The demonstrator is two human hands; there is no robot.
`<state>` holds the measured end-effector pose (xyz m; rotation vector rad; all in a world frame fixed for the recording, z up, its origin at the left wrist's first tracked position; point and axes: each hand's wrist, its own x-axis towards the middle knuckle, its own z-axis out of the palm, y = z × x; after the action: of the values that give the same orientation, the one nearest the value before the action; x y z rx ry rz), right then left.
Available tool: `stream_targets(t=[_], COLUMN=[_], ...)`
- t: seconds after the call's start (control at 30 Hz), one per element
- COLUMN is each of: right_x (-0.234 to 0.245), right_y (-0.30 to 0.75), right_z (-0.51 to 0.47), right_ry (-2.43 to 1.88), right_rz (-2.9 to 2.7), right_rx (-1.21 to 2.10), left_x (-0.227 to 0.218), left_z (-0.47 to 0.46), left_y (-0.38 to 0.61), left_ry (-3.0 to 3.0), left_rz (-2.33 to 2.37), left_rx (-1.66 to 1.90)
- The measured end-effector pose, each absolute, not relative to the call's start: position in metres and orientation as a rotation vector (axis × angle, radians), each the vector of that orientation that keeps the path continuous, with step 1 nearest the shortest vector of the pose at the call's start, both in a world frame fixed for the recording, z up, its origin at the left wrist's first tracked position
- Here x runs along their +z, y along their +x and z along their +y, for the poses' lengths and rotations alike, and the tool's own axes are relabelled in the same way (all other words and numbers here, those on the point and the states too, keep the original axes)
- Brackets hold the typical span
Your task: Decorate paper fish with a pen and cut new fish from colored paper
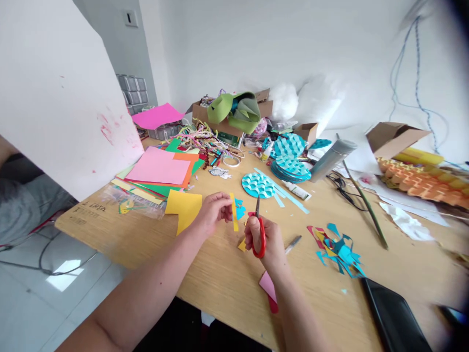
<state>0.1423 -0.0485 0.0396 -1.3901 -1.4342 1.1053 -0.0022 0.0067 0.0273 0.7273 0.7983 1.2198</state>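
My left hand [216, 210] pinches a narrow strip of yellow paper [235, 215], held upright above the wooden table. My right hand [269, 237] grips red-handled scissors [262, 239], whose blades point away from me and look closed. The scissors and the strip are a small gap apart. Under my left wrist lies a larger yellow sheet [186, 208] with a piece cut out of it. Blue paper pieces [240, 209] and a small yellow scrap [242, 245] lie between my hands. A pen [293, 244] and a pink paper piece [266, 281] are partly hidden by my right hand and forearm.
Coloured paper sheets [157, 166] are stacked at left. Beyond my hands lie a turquoise scalloped disc [258, 185], a glue bottle [297, 190] and a grey cylinder [334, 159]. Paper scraps [340, 252] and a black phone [394, 313] are on the right.
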Motion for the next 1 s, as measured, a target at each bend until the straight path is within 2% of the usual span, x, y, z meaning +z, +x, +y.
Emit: stream_targets(t=[0.1,0.2,0.3,0.4,0.57,0.8,1.0], right_x=[0.057,0.081,0.098,0.098,0.07,0.045,0.02], right_y=[0.143,0.134,0.12,0.111,0.118,0.147,0.198], right_z=[-0.053,-0.069,-0.095,-0.122,-0.161,-0.206,-0.219], right_ry=[-1.371,-1.351,-1.336,-1.494,-1.271,-1.353,-1.474], right_rz=[-1.603,-2.099,-2.844,-3.113,-2.979,-2.424,-1.947], right_rx=[1.153,1.124,0.851,0.407,0.496,0.494,0.198], left_x=[0.026,0.024,0.023,0.023,0.025,0.025,0.009], left_z=[0.014,0.02,0.024,0.023,0.018,0.007,0.0], left_y=[-0.01,-0.017,-0.019,-0.018,-0.013,-0.006,0.009], left_ry=[0.677,0.633,0.616,0.646,0.774,1.061,1.349], left_rz=[0.793,0.782,0.782,0.79,0.792,0.829,0.891], left_rx=[1.281,1.335,1.352,1.321,1.189,0.908,0.609])
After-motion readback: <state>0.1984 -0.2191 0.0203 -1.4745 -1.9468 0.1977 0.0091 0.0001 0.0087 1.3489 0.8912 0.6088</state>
